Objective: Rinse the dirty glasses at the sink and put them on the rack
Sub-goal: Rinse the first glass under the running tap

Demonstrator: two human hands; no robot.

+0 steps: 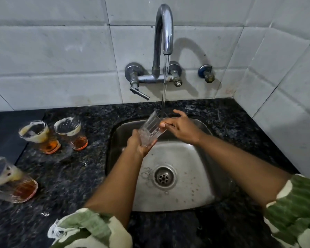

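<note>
A clear ribbed glass [151,128] tilts over the steel sink [195,187], its mouth under the running stream from the tap [164,29]. My left hand [138,145] grips the glass round its base from below. My right hand [179,127] holds the rim, thumb and fingers at the mouth, two fingers spread. Three dirty glasses with brown dregs and foam stand on the counter at the left: one [38,136], a second [71,132] beside it, and a third [9,181] at the frame's left edge. No rack is in view.
Black speckled granite counter [64,176] surrounds the sink. The tap lever [139,93] juts out at the wall, a blue valve [206,72] to the right. White tiled walls close in behind and at the right.
</note>
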